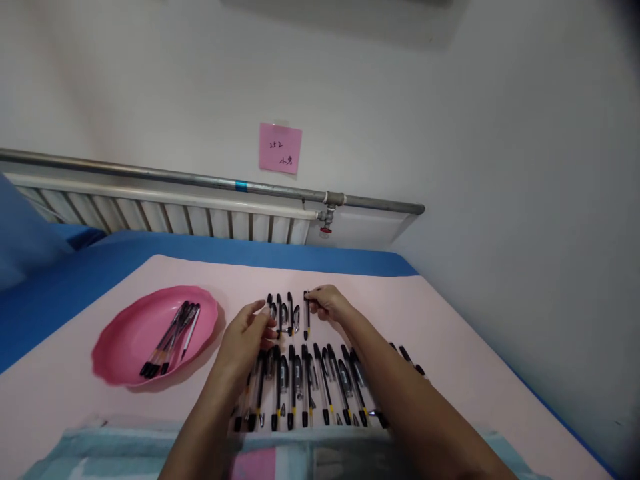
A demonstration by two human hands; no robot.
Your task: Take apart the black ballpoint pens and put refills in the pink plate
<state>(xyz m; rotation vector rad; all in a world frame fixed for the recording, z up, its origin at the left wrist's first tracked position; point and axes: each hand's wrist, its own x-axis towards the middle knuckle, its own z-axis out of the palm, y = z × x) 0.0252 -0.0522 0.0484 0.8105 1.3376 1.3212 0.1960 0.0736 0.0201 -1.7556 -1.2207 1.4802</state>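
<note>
My right hand (326,301) pinches a slim black-ended pen (307,320) near its top, between thumb and fingertips. The pen points toward me, with a yellow band close to its lower end. Left of it, a short row of pens (290,313) and clear black-topped pen caps (297,319) lies on the pink surface. At that row's left end is my left hand (249,333), fingers curved and apart, partly covering the nearest pens. Closer to me runs a longer row of pens (305,387), with clear caps and small metal cone tips (339,419) among them. My right forearm hides part of it.
A pink scalloped basin (113,340) at the left holds several dark pens (167,343) and a white stick-like piece (191,333). The pink tabletop (400,303) has blue beyond its far edge. Behind stand a radiator (200,217), a metal pipe (170,177) and a red-handled valve (326,231).
</note>
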